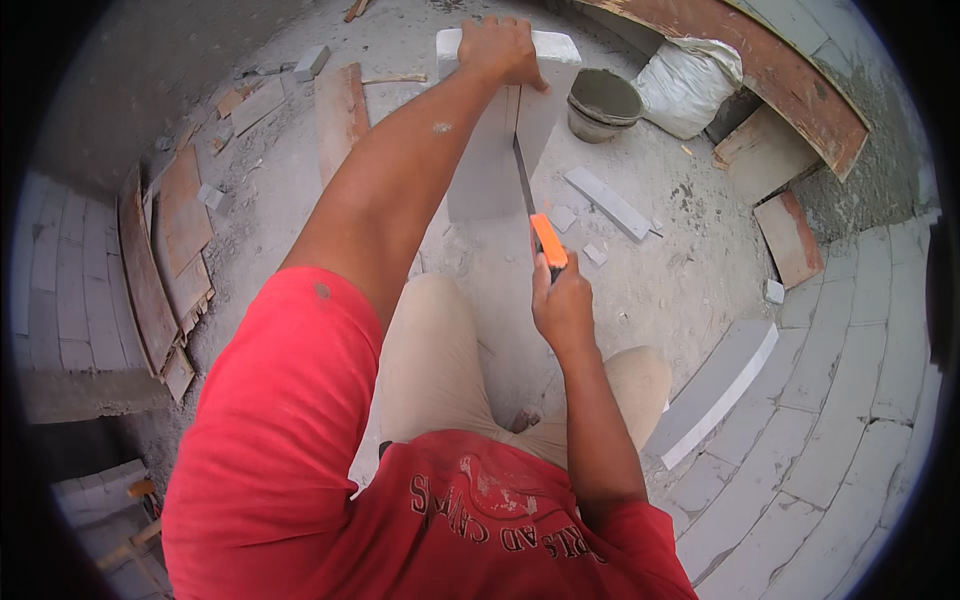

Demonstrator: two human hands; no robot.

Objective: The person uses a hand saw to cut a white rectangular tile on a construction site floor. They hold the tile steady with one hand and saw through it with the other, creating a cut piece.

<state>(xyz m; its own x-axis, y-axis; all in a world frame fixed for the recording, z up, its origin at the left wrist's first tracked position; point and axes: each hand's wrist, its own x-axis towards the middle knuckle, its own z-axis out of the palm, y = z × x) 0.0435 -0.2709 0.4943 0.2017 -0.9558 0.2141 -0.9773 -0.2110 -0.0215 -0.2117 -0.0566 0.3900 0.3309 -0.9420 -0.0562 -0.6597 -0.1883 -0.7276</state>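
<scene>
A pale grey lightweight concrete block (485, 170) stands upright on the floor in front of me. My left hand (500, 52) is closed over its top edge, fingers across the top and thumb against the side toward me. In my right hand (563, 305) is a handsaw (549, 240) with an orange and black handle, my fingers wrapped round the grip. Its blade slants up and away into a cut in the block. A thin dark line runs from the blade toward the top edge, below my left hand.
A bucket of grey mix (605, 103) stands right of the block, beside a white sack (690, 85). Block offcuts, one a long strip (608, 203), lie nearby. Boards (182, 215) lean at left; a block wall (830, 400) curves along the right, near a larger slab (715, 390).
</scene>
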